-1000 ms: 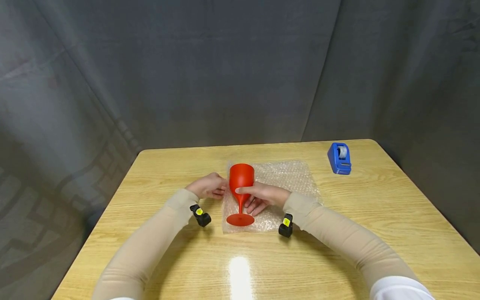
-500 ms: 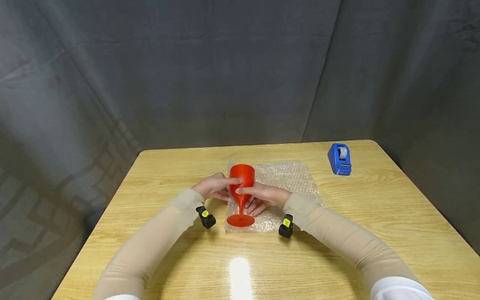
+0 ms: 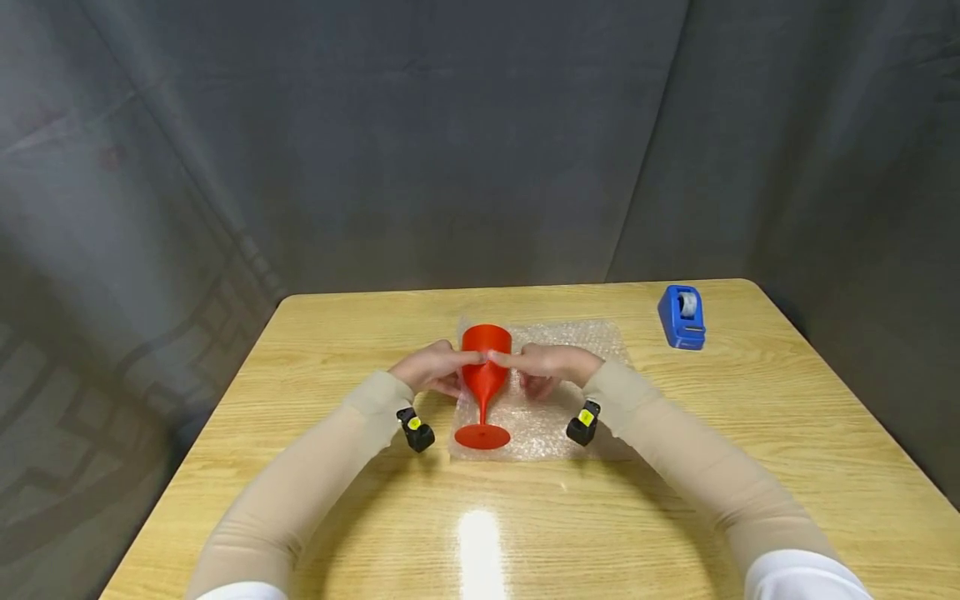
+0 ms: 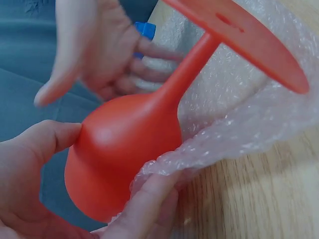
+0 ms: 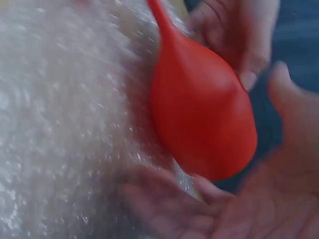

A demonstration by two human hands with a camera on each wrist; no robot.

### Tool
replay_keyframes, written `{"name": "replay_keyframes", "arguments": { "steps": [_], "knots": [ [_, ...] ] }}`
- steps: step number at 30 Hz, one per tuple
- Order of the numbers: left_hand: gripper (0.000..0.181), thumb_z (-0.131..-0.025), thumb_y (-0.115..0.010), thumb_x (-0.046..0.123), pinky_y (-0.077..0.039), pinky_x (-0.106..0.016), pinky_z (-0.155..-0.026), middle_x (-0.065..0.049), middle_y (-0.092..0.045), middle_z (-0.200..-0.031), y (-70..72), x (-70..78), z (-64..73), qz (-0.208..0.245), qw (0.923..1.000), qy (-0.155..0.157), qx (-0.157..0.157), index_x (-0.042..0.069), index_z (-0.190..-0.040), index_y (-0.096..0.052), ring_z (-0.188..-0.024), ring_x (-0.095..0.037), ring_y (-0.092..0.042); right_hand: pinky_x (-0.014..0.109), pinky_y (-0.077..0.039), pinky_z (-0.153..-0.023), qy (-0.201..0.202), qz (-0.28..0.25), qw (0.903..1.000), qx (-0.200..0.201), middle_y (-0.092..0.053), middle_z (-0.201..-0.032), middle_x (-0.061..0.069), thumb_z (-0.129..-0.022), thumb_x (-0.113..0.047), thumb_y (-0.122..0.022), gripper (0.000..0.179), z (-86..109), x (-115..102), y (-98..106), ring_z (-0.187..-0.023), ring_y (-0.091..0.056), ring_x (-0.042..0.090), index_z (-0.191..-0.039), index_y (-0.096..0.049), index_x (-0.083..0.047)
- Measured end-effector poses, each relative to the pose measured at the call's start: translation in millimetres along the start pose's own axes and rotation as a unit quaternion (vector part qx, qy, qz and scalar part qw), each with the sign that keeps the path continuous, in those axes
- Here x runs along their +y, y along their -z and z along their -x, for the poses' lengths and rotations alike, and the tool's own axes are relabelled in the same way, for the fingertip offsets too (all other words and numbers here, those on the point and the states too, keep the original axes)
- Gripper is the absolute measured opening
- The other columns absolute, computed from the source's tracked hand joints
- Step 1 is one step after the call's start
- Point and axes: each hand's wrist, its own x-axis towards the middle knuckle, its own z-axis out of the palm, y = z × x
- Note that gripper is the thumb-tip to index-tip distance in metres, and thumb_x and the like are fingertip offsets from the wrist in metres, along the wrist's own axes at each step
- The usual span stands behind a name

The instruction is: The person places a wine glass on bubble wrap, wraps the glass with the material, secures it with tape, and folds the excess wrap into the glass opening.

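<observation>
A red wine goblet (image 3: 486,382) lies on a sheet of bubble wrap (image 3: 540,433), its foot toward the person. My left hand (image 3: 433,367) holds the bowl from the left. In the left wrist view its thumb (image 4: 55,137) presses the red bowl (image 4: 122,132), while the fingers (image 4: 149,201) lift the sheet's edge against the underside. My right hand (image 3: 555,363) is at the bowl's right side, thumb pointing across it in the head view. The right wrist view shows this hand (image 5: 279,199) blurred, fingers spread, with its thumb off the bowl.
A blue tape dispenser (image 3: 682,318) with a clear roll stands at the back right of the wooden table (image 3: 360,517). Grey cloth (image 3: 465,150) hangs behind the table and along its sides.
My left hand has moved right and its thumb has come onto the bowl. The right hand has let go of the goblet's lower bowl and shifted farther up beside it.
</observation>
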Motion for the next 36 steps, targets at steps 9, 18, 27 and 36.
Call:
{"name": "replay_keyframes", "arguments": {
  "steps": [9, 18, 27, 36],
  "knots": [
    [0.034, -0.093, -0.063, 0.030, -0.060, -0.032, -0.070, -0.006, -0.068, -0.077, -0.4, -0.3, -0.9, -0.003, 1.0000, 0.000, 0.003, -0.004, -0.095, -0.062, -0.063, -0.015, -0.064, 0.033, -0.059, -0.079, -0.009, -0.216, 0.9732, 0.078, -0.052, -0.105, 0.014, -0.088, -0.050, -0.064, 0.079, -14.8, -5, -1, -0.073, -0.062, 0.019, -0.137, -0.031, 0.002],
    [0.042, -0.092, -0.064, 0.030, -0.060, -0.032, -0.072, -0.012, -0.065, -0.097, -6.6, 5.6, -3.2, -0.015, 0.9998, -0.009, -0.003, -0.006, -0.112, -0.054, -0.072, -0.020, -0.065, 0.020, -0.056, -0.061, 0.006, -0.216, 0.9741, 0.066, -0.067, -0.079, 0.005, -0.088, -0.038, -0.069, 0.042, -19.0, -2, -7, -0.056, -0.060, 0.011, -0.104, -0.061, 0.000],
    [0.044, -0.091, -0.066, 0.030, -0.059, -0.031, -0.069, -0.011, -0.065, -0.105, -14.1, 17.0, -2.4, -0.074, 0.9969, -0.027, 0.003, 0.000, -0.121, -0.054, -0.077, -0.019, -0.063, 0.033, -0.060, -0.075, 0.000, -0.266, 0.9640, 0.002, -0.063, -0.097, 0.013, -0.093, -0.026, -0.062, 0.042, -25.5, 7, 6, -0.073, -0.067, 0.022, -0.122, -0.053, 0.003],
    [0.066, -0.088, -0.070, 0.036, -0.058, -0.027, -0.060, -0.020, -0.052, -0.114, -34.9, 33.0, -7.0, -0.227, 0.9717, -0.028, 0.060, -0.010, -0.127, -0.043, -0.059, -0.018, -0.063, 0.034, -0.059, -0.077, -0.001, -0.298, 0.9526, -0.064, -0.058, -0.113, 0.020, -0.099, -0.020, -0.052, 0.046, -22.7, 21, 22, -0.086, -0.066, 0.028, -0.134, -0.042, 0.007]
  ]
}}
